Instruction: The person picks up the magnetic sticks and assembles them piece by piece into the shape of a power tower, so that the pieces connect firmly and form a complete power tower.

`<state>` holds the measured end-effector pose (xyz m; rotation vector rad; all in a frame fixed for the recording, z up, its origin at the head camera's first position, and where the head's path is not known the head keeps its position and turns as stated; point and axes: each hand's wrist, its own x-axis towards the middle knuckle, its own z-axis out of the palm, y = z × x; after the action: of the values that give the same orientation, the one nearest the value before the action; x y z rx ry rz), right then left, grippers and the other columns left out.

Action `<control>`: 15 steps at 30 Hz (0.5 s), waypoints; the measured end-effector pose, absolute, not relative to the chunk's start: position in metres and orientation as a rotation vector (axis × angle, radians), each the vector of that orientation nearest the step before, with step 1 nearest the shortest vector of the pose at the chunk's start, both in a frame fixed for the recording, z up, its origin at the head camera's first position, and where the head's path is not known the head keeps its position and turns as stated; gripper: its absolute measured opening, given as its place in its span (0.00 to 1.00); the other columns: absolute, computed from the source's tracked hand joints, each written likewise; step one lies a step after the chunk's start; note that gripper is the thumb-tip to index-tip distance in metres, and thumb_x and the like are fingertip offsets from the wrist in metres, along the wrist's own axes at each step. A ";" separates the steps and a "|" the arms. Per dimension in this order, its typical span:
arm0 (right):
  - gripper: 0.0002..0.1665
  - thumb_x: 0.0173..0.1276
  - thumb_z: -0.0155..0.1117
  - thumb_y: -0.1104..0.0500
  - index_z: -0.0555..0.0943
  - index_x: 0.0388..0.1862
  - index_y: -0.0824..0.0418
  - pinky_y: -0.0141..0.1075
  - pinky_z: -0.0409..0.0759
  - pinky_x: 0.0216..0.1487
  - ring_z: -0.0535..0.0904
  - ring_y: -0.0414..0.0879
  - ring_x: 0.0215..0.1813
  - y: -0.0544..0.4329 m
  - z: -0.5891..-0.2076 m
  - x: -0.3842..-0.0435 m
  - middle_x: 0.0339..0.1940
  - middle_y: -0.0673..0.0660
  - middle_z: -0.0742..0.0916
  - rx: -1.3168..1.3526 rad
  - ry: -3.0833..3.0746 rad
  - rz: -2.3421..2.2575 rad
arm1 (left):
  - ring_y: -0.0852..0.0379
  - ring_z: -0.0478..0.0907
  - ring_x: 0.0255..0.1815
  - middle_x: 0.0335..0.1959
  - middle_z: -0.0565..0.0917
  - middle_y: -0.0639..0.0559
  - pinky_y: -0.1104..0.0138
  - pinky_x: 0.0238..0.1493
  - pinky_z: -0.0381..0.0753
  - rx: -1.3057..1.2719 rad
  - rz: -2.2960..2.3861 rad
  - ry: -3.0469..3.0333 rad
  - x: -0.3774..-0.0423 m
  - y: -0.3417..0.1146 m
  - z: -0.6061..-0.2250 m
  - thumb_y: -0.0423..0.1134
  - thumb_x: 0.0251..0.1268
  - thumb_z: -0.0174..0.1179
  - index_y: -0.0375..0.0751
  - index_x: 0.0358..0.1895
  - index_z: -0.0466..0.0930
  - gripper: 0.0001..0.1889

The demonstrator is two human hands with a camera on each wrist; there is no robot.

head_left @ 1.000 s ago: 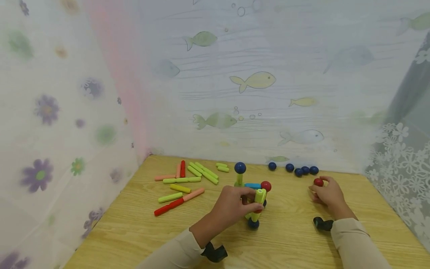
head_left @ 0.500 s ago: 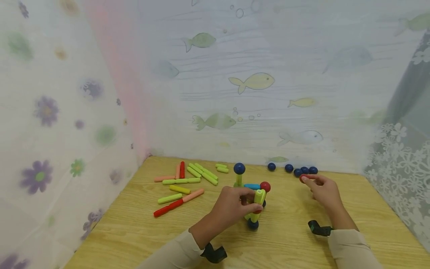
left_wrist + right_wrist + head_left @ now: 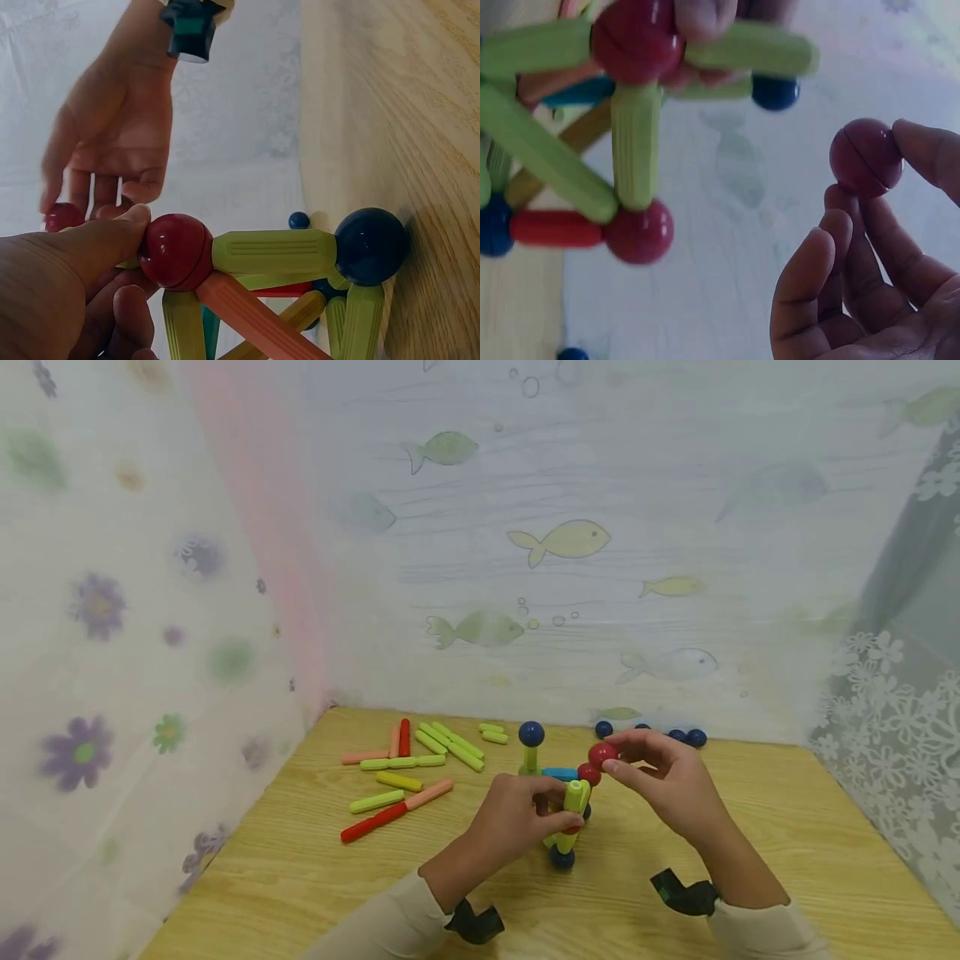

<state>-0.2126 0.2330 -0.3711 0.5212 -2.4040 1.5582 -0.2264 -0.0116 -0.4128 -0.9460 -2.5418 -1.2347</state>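
Note:
My left hand (image 3: 498,814) holds a standing frame of coloured building rods and balls, thumb and fingers at a red corner ball (image 3: 175,252). A yellow-green rod (image 3: 576,797) sticks up from that corner, beside the fingertips. A dark blue ball (image 3: 371,246) forms a lower corner close to the tabletop. In the right wrist view, my right hand (image 3: 885,277) pinches a loose red ball (image 3: 866,157) between thumb and fingertips, apart from the frame's rods. From the head, this ball overlaps the frame's other red ball (image 3: 588,774). The left hand hides part of the frame.
Loose yellow-green rods (image 3: 450,745), red rods (image 3: 373,822), orange rods (image 3: 431,794) and a yellow rod (image 3: 399,780) lie on the left of the wooden table (image 3: 285,893). Several dark blue balls (image 3: 697,738) line its back right, partly behind the right hand. A fish-patterned curtain (image 3: 465,552) hangs behind.
My right hand has carried the red ball up and left from the right side of the table to beside the frame. The left hand keeps its hold and has barely moved.

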 end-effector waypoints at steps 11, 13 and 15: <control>0.13 0.73 0.70 0.62 0.85 0.55 0.58 0.35 0.87 0.42 0.82 0.46 0.45 0.211 -0.372 -0.202 0.46 0.57 0.86 0.690 -2.343 1.637 | 0.74 0.72 0.22 0.27 0.86 0.68 0.75 0.22 0.75 -0.970 -1.212 -2.519 -0.227 -0.012 -0.414 0.50 0.62 0.74 0.53 0.43 0.90 0.10; 0.13 0.73 0.69 0.62 0.85 0.55 0.57 0.35 0.87 0.42 0.82 0.46 0.46 0.210 -0.373 -0.202 0.47 0.57 0.86 0.693 -2.358 1.636 | 0.74 0.72 0.22 0.27 0.86 0.68 0.75 0.21 0.75 -0.975 -1.224 -2.515 -0.226 -0.013 -0.413 0.50 0.62 0.74 0.53 0.44 0.90 0.11; 0.14 0.73 0.69 0.62 0.85 0.56 0.57 0.36 0.87 0.43 0.82 0.46 0.46 0.209 -0.373 -0.202 0.47 0.56 0.86 0.699 -2.369 1.628 | 0.74 0.72 0.21 0.27 0.86 0.68 0.75 0.21 0.74 -0.977 -1.232 -2.515 -0.226 -0.013 -0.412 0.50 0.62 0.74 0.53 0.43 0.90 0.11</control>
<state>-0.2022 0.2088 -0.3732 0.6993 -2.3692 1.6279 -0.2257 -0.0132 -0.4122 -0.9766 -2.5145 -1.2315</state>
